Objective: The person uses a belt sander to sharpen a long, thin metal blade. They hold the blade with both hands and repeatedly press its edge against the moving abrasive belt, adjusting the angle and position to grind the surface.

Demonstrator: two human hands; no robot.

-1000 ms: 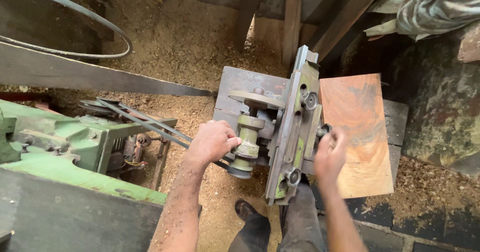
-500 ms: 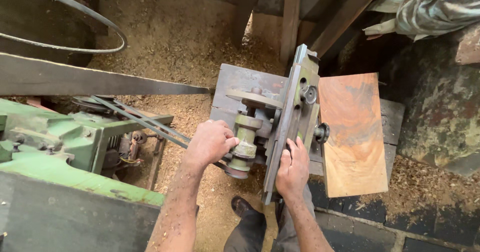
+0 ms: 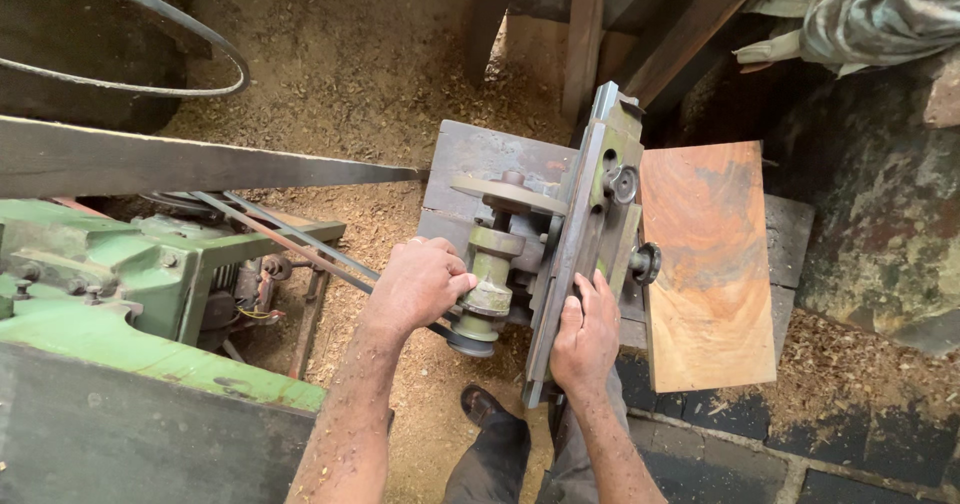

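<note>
An old grey-green woodworking machine [image 3: 590,214] stands in front of me, with a green spindle and pulley [image 3: 485,289] on its left side. My left hand [image 3: 418,284] is closed around the drive belt [image 3: 290,239] right beside the pulley. My right hand [image 3: 588,336] rests flat with spread fingers on the machine's upright grey fence plate, near its lower end. A reddish-brown wooden board [image 3: 708,264] lies on the machine's table to the right of the fence. A small black knob [image 3: 645,262] sticks out between the fence and the board.
A green motor housing [image 3: 120,284] sits at the left, and the belt runs from it. A long grey metal bar [image 3: 200,164] crosses above it. Sawdust covers the ground. My dark shoe [image 3: 482,404] stands below the machine. Wooden posts [image 3: 585,34] rise behind; dark paving lies at the lower right.
My right hand has moved left from the board's edge by the knob onto the fence plate and settled flat there. My left hand has stayed at the belt beside the pulley.
</note>
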